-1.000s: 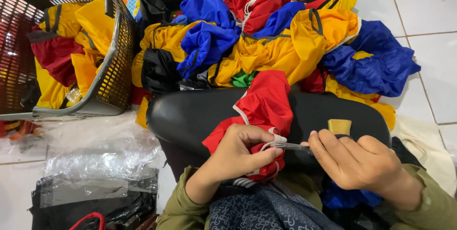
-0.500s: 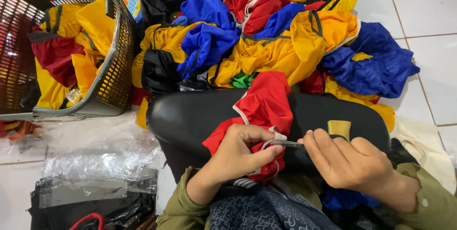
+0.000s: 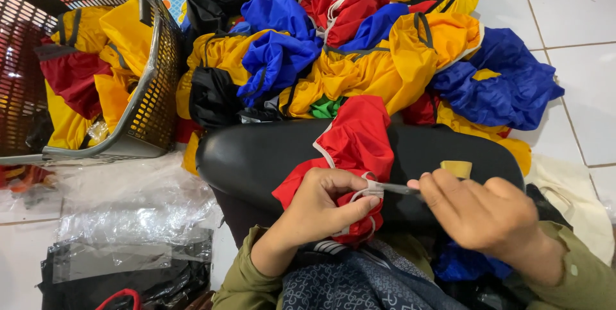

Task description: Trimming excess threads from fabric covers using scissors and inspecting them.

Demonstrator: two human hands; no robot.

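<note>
A red garment [image 3: 350,140] with white trim lies draped over a black padded surface [image 3: 256,156] in front of me. My left hand [image 3: 324,204] pinches a fold of the red fabric and its white trim near the lower edge. My right hand [image 3: 484,214] holds a thin metal tool [image 3: 394,188], its tip against the white trim between the two hands. A small yellow tag [image 3: 456,169] lies on the black surface just above my right hand.
A heap of yellow, blue, red and black garments [image 3: 333,47] covers the tiled floor behind the black surface. A grey mesh basket [image 3: 151,98] with more garments stands at the left. Clear plastic bags [image 3: 122,207] and a black bag [image 3: 122,284] lie at lower left.
My right hand has shifted slightly left with the tool toward the trim. The left hand keeps its pinch on the red fabric.
</note>
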